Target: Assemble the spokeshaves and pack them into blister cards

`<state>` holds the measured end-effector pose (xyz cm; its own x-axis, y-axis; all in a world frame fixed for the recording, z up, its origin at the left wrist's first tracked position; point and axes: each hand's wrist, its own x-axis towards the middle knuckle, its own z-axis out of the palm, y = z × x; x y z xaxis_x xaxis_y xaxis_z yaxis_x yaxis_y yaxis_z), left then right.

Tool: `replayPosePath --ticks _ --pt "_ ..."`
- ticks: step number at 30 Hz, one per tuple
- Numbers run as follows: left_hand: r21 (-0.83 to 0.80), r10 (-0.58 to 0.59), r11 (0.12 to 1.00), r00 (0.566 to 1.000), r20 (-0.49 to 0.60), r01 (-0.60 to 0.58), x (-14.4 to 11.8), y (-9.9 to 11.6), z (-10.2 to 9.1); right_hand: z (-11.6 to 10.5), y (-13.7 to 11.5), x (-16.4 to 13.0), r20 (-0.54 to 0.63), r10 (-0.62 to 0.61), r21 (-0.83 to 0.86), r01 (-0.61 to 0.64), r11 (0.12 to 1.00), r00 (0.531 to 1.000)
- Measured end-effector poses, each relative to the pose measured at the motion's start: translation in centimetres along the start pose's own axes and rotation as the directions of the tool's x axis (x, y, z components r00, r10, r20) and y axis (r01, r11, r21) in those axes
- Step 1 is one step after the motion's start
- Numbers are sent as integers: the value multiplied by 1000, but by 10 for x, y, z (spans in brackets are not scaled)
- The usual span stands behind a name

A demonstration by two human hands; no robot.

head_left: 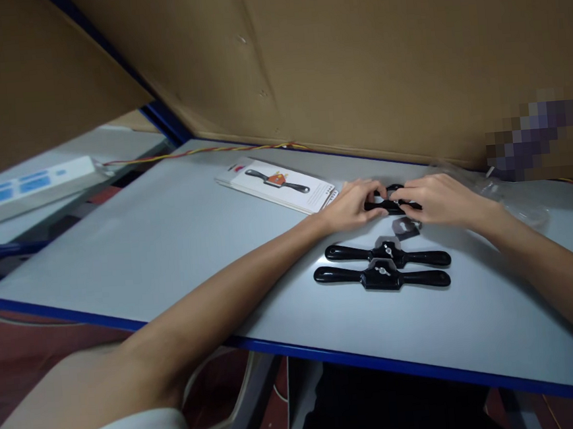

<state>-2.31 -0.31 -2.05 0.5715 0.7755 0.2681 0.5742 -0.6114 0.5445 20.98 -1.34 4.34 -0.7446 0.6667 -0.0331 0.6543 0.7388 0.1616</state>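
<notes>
Two black spokeshaves with metal blades lie side by side on the table: the nearer spokeshave (381, 278) and the farther spokeshave (387, 254). Beyond them, my left hand (354, 204) closes its fingers around one end of another black spokeshave (386, 205). Gripping the other end of that tool is my right hand (437, 199), its thumb and fingers near the middle. Most of this spokeshave is hidden by my fingers. Just below it rests a loose metal blade piece (406, 227). Another dark handle (394, 187) shows partly behind my hands.
A white box (279, 183) picturing a spokeshave lies left of my hands. Crumpled clear plastic (513, 200) sits behind my right wrist. Twisted wires (202, 151) run along the back edge below the cardboard wall (304, 61). A white power strip (36, 184) is at far left.
</notes>
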Motion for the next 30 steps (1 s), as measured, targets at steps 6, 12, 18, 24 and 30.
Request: replayPosePath --ticks 6,12,18,24,30 --pt "-24 16 1000 1000 -3 -16 0 -1 0 1 2 0 25 29 101 -31 994 999" --pt "-28 -20 999 1000 -2 20 1 -1 2 12 16 1 -42 3 252 8 968 999" --pt "-40 -2 999 1000 -4 2 1 -3 2 21 25 1 -38 48 393 -30 919 998" --pt "-19 -20 1000 1000 -3 20 1 -2 3 21 24 0 -53 15 392 7 920 998" --pt "-20 -41 999 999 10 41 1 0 1 23 22 0 -98 -43 346 74 935 994"
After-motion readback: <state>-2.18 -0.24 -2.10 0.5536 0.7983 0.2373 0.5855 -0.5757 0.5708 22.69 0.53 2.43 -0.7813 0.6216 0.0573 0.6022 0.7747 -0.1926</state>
